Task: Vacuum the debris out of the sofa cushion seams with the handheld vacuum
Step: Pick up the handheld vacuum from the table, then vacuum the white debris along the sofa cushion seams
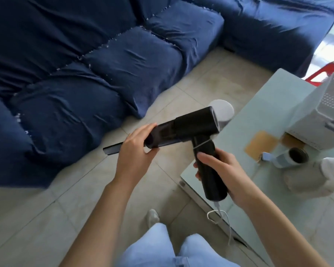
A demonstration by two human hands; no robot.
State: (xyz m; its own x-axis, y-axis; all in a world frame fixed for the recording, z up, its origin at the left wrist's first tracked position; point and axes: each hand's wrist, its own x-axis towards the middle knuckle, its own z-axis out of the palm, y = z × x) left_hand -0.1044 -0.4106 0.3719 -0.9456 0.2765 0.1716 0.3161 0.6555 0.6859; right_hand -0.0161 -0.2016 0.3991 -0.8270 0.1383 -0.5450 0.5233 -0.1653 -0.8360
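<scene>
The vacuum [193,128], matte black and pistol-shaped, is held in the air above the pale tiled floor [46,209], between sofa and table. The right hand [220,170] wraps its cylindrical handle; the left hand [137,147] grips the front, where a flat nozzle [112,149] projects. A white cord [223,224] hangs below. The sofa [75,74] (wrinkled navy fabric, pale specks along seams) lies left. A glass table [229,160] stands right.

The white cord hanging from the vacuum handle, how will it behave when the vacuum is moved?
Probably floppy: the white cord loops loosely below the handheld vacuum. It looks thin and light, so it may swing and perhaps catch on the table edge.
</scene>
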